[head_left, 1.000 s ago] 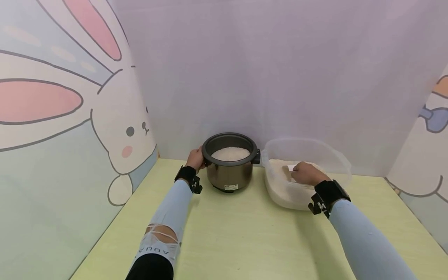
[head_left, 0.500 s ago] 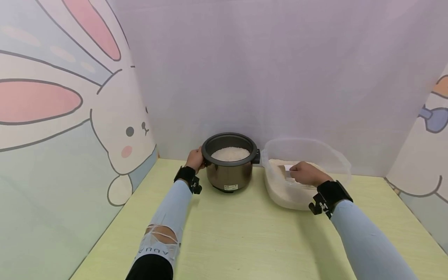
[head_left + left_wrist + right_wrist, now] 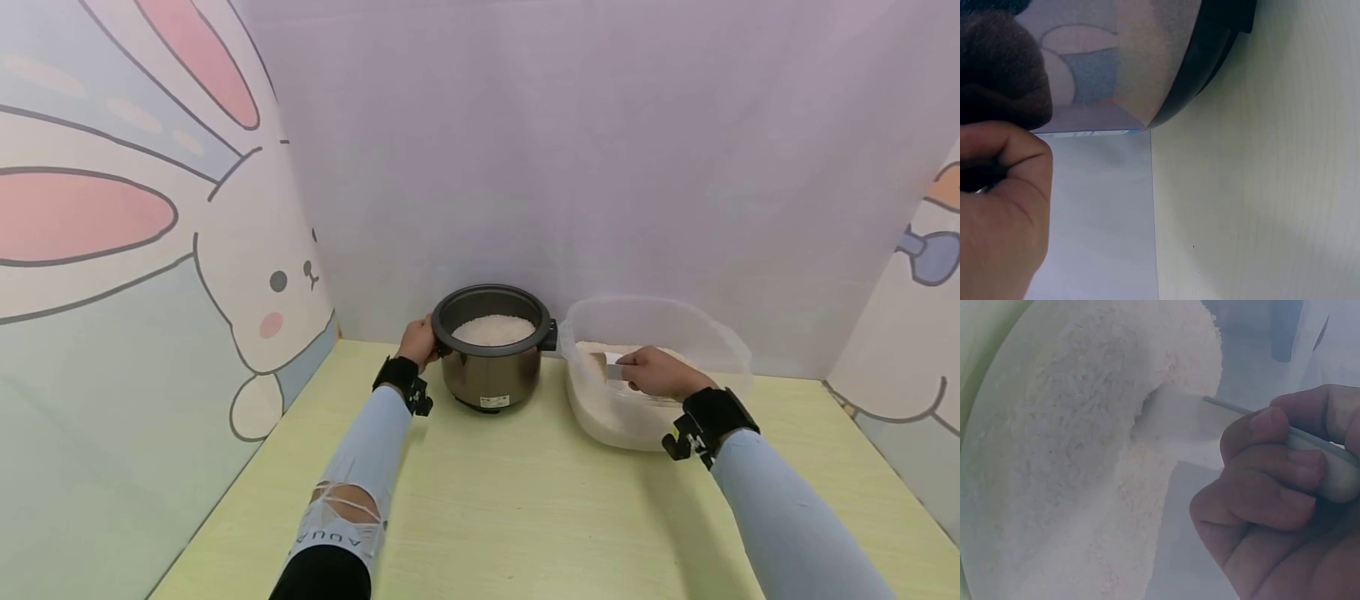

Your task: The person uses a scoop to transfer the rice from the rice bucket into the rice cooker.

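Note:
A brown rice cooker (image 3: pixel 487 375) with a dark rim stands at the back of the table, its lid off. White rice (image 3: pixel 495 330) lies inside it. My left hand (image 3: pixel 417 342) grips the cooker's left side handle; the left wrist view shows the bent thumb (image 3: pixel 1019 162) against the dark handle (image 3: pixel 1004 75). Inside the clear plastic bin (image 3: pixel 660 308), my right hand (image 3: pixel 658 372) holds a white scoop (image 3: pixel 1179 419) by its handle (image 3: pixel 1338 478). The scoop's front end is sunk in the bin's rice (image 3: pixel 1072 425), which hides its tip.
Close to the cooker's right handle (image 3: pixel 550 335) is the bin's left wall. A pale curtain (image 3: pixel 562 167) hangs right behind both. Side walls with cartoon rabbits (image 3: pixel 255 275) flank the yellow-green table (image 3: pixel 510 508).
The scoop and my right hand have shifted slightly left through the rice, toward the bin's left wall. My left hand and the cooker have stayed put.

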Motion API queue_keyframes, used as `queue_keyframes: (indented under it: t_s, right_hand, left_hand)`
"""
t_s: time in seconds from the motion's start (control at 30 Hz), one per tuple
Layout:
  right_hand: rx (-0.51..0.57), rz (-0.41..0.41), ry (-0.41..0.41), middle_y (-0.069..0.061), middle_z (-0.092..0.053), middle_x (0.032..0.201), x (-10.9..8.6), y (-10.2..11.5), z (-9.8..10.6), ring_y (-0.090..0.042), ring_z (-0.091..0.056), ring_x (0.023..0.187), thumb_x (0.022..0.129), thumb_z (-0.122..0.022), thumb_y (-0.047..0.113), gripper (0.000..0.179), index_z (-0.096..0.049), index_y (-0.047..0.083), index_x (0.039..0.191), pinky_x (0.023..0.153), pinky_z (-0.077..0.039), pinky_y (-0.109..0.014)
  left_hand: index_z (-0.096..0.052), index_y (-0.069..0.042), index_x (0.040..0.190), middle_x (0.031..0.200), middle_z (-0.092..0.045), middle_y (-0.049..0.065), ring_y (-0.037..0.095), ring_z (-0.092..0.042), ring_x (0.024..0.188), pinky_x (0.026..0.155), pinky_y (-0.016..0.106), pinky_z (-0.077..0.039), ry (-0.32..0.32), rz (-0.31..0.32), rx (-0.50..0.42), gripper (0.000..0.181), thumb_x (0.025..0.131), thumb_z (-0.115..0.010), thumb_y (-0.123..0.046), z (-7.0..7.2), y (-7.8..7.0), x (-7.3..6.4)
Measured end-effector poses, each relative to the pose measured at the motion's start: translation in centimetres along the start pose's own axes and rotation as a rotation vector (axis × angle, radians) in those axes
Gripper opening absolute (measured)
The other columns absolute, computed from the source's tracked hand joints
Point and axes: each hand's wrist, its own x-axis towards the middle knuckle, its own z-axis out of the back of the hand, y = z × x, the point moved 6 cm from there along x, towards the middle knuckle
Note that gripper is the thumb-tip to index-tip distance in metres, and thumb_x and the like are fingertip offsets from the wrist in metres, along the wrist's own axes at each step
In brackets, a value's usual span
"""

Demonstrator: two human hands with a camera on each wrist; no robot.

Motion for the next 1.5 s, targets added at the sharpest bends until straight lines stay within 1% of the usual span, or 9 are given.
queue_keyframes:
  t_s: [0.17,0.27,0.47,0.67,0.83,0.97,1.13,1.33,1.5]
  right_hand:
    - [0.022,0.023,0.005,-0.001,-0.042,0.065,-0.3,0.2,0.0,-0.011,-0.024,0.055,0.11,-0.042,0.013,0.029,-0.057,-0.011,0.117,0.056,-0.029,-0.031]
    - [0.06,0.035,0.008,-0.001,-0.042,0.066,-0.3,0.1,0.0,-0.011,-0.024,0.054,0.111,-0.043,0.013,0.031,-0.057,-0.013,0.12,0.055,-0.029,-0.03]
    - [0.207,0.039,0.032,-0.003,-0.045,0.067,-0.3,-0.1,0.1,-0.01,-0.024,0.052,0.111,-0.039,0.012,0.042,-0.044,-0.017,0.14,0.052,-0.028,-0.03]
    - [0.356,0.024,0.038,-0.006,-0.048,0.075,-0.2,-0.5,0.3,-0.013,-0.02,0.055,0.111,-0.038,0.013,0.049,-0.031,-0.016,0.15,0.053,-0.026,-0.034]
    - [0.442,0.008,0.012,-0.006,-0.044,0.078,-0.4,-0.6,0.5,-0.014,-0.018,0.057,0.111,-0.038,0.013,0.05,-0.027,-0.013,0.153,0.056,-0.023,-0.038]
    - [0.466,0.009,-0.011,-0.01,-0.043,0.086,-0.8,0.0,0.7,-0.013,-0.023,0.06,0.112,-0.036,0.011,0.049,-0.026,-0.013,0.153,0.06,-0.022,-0.041]
    - [0.497,0.024,-0.034,-0.012,-0.043,0.091,-0.9,0.3,0.9,-0.012,-0.026,0.061,0.111,-0.036,0.009,0.049,-0.024,-0.014,0.153,0.062,-0.022,-0.044]
    - [0.562,0.012,-0.045,-0.011,-0.046,0.09,-1.0,0.1,1.0,-0.013,-0.025,0.061,0.111,-0.036,0.01,0.052,-0.018,-0.012,0.156,0.062,-0.022,-0.042]
    - [0.64,0.003,-0.06,-0.007,-0.046,0.089,-1.0,-0.2,1.2,-0.013,-0.024,0.063,0.113,-0.034,0.013,0.055,-0.012,-0.011,0.157,0.062,-0.022,-0.039]
  left_hand:
    - [-0.05,-0.01,0.081,0.056,-0.048,-0.001,0.011,-0.046,0.046,0.048,0.027,-0.039,0.011,-0.009,0.014,0.045,0.113,-0.038,-0.039,0.0,1.0,1.4]
    - [-0.051,-0.009,0.084,0.055,-0.048,0.0,0.012,-0.046,0.045,0.049,0.028,-0.039,0.009,0.002,0.025,0.044,0.113,-0.037,-0.039,0.0,1.3,1.8]
    - [-0.052,-0.008,0.085,0.056,-0.05,0.0,0.013,-0.049,0.046,0.047,0.027,-0.04,-0.003,0.008,0.027,0.044,0.113,-0.038,-0.039,0.3,1.4,1.8]
    - [-0.053,-0.008,0.085,0.057,-0.05,0.001,0.013,-0.048,0.047,0.047,0.026,-0.041,-0.008,0.016,0.03,0.045,0.113,-0.037,-0.04,0.3,1.3,1.6]
    - [-0.052,-0.008,0.084,0.057,-0.05,0.001,0.013,-0.047,0.047,0.049,0.028,-0.04,-0.005,0.024,0.026,0.045,0.113,-0.037,-0.04,0.3,1.3,1.6]
    - [-0.051,-0.009,0.083,0.056,-0.049,0.0,0.013,-0.047,0.047,0.05,0.029,-0.041,-0.007,0.026,0.02,0.045,0.113,-0.038,-0.04,0.2,1.2,1.5]
    - [-0.05,-0.009,0.08,0.055,-0.048,0.0,0.013,-0.045,0.046,0.047,0.026,-0.04,-0.001,0.018,0.016,0.046,0.113,-0.038,-0.04,0.2,1.1,1.5]
    - [-0.05,-0.01,0.078,0.055,-0.049,0.001,0.014,-0.046,0.045,0.049,0.029,-0.04,0.002,0.01,0.008,0.047,0.113,-0.038,-0.039,0.2,1.2,1.6]
    - [-0.051,-0.009,0.079,0.056,-0.052,0.002,0.014,-0.048,0.046,0.049,0.029,-0.04,0.003,0.01,0.006,0.047,0.113,-0.038,-0.039,0.2,1.2,1.6]
